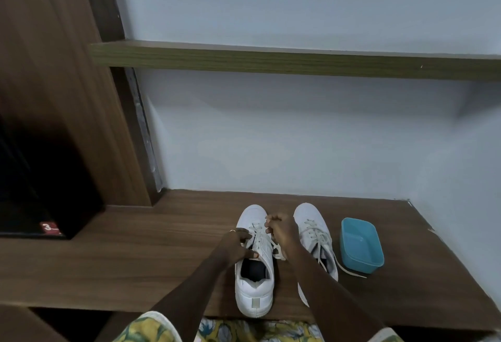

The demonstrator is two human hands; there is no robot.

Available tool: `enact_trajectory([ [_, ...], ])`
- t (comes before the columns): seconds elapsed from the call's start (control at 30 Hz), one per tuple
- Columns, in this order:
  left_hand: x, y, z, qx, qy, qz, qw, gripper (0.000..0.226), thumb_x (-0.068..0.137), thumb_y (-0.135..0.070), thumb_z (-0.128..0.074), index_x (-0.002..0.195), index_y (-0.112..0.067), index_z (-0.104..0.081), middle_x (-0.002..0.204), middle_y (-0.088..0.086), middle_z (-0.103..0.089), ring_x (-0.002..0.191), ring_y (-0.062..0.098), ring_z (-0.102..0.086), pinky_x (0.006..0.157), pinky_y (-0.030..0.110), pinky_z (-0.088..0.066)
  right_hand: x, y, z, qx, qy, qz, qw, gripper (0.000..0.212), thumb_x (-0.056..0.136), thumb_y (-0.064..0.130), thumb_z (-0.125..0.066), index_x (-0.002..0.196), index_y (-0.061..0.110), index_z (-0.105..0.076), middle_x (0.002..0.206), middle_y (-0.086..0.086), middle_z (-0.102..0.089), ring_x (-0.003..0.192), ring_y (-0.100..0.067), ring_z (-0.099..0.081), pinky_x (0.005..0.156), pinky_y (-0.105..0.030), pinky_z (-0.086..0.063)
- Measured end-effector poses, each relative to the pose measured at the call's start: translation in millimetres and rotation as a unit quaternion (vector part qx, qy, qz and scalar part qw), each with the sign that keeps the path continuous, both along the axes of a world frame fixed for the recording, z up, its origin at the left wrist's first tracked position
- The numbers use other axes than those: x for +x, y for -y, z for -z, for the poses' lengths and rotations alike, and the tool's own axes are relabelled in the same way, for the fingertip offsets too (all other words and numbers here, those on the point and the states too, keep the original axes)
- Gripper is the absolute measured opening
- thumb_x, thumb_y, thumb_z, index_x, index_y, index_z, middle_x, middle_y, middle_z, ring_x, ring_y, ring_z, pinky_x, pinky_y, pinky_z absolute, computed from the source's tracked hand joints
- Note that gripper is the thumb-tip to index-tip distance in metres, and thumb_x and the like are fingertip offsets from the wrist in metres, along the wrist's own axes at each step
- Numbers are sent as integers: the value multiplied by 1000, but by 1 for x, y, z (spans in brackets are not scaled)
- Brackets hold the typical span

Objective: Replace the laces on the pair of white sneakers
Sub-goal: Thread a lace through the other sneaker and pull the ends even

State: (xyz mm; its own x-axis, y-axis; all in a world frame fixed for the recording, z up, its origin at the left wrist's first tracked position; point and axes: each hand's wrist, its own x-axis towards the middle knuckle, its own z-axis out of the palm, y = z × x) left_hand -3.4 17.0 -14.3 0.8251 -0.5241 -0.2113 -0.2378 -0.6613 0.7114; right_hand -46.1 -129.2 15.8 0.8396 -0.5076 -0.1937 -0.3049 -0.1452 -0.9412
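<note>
Left sneaker [253,284], right sneaker [311,222] set side by side on worktop [135,255]. Left sneaker's lace [259,236] pinched by left hand [238,246] and right hand [280,230]. Right sneaker partly covered by forearm [325,284]. Blue tub [362,246] just beside.

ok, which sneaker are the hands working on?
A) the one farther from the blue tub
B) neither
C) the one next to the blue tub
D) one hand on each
A: the left hand and right hand both hold the laces of the left sneaker; the right sneaker stands between it and the blue plastic tub.
</note>
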Motion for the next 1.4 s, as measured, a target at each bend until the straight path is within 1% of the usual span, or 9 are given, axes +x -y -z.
enact_trajectory([
  [0.2,-9,8,1,-96,-5,-121,988,17,85,-13,-58,95,-4,-70,92,3,-65,87,18,-55,68,26,-37,4,-8,19,-53,-7,-34,998,15,87,-7,-54,91,-6,-69,61,-2,-57,43,-2,-49,45,-10,-39],
  [0.3,-2,11,7,-106,-24,-136,985,17,88,-9,-53,81,-5,-68,81,10,-64,79,22,-53,66,25,-31,10,-14,30,-126,-30,-56,990,11,85,2,-63,82,-5,-71,65,-9,-62,58,-11,-52,63,-23,-44],
  [0.43,4,7,14,-133,-77,-154,976,21,79,4,-49,66,-9,-58,60,9,-44,60,20,-36,58,32,-25,17,-19,46,-179,-65,-60,980,23,82,4,-62,67,-13,-61,73,-31,-59,61,-27,-44,59,-31,-32],
  [0.53,6,4,17,-145,-107,-165,970,30,77,9,-46,61,-9,-63,51,1,-44,51,16,-34,50,26,-23,19,-22,46,-205,-88,-70,972,24,85,3,-56,64,-9,-60,71,-29,-55,64,-24,-44,59,-26,-27],
  [0.7,6,5,18,-173,-140,-174,959,29,83,9,-45,79,-1,-71,66,10,-55,60,19,-43,51,25,-29,20,-27,41,-255,-93,-83,959,33,86,1,-50,54,11,-46,57,-5,-44,57,-14,-42,53,-25,-30],
  [0.83,7,4,20,-186,-165,-191,950,30,84,9,-47,73,-9,-68,72,13,-55,66,21,-45,54,28,-33,20,-30,44,-276,-111,-86,951,32,88,4,-49,57,13,-49,53,1,-39,59,-13,-41,54,-23,-29],
  [1.07,8,1,24,-221,-219,-222,924,18,88,-15,-58,94,-1,-69,89,16,-67,84,30,-61,64,32,-49,24,-34,57,-313,-94,-65,943,25,92,12,-51,96,13,-76,95,-5,-70,88,-20,-64,69,-26,-48],
  [1.17,10,0,23,-256,-252,-253,898,23,91,-22,-58,91,0,-66,81,13,-61,74,23,-57,60,27,-46,23,-33,59,-319,-89,-49,942,22,90,16,-56,97,18,-77,98,-2,-71,88,-20,-65,73,-27,-52],
  [1.4,10,14,21,-207,-149,-276,927,14,85,-9,-67,78,2,-71,71,16,-62,61,25,-55,54,29,-46,17,-30,61,-292,-75,-54,952,23,86,23,-57,97,15,-76,99,-5,-72,91,-21,-65,68,-24,-46],
])
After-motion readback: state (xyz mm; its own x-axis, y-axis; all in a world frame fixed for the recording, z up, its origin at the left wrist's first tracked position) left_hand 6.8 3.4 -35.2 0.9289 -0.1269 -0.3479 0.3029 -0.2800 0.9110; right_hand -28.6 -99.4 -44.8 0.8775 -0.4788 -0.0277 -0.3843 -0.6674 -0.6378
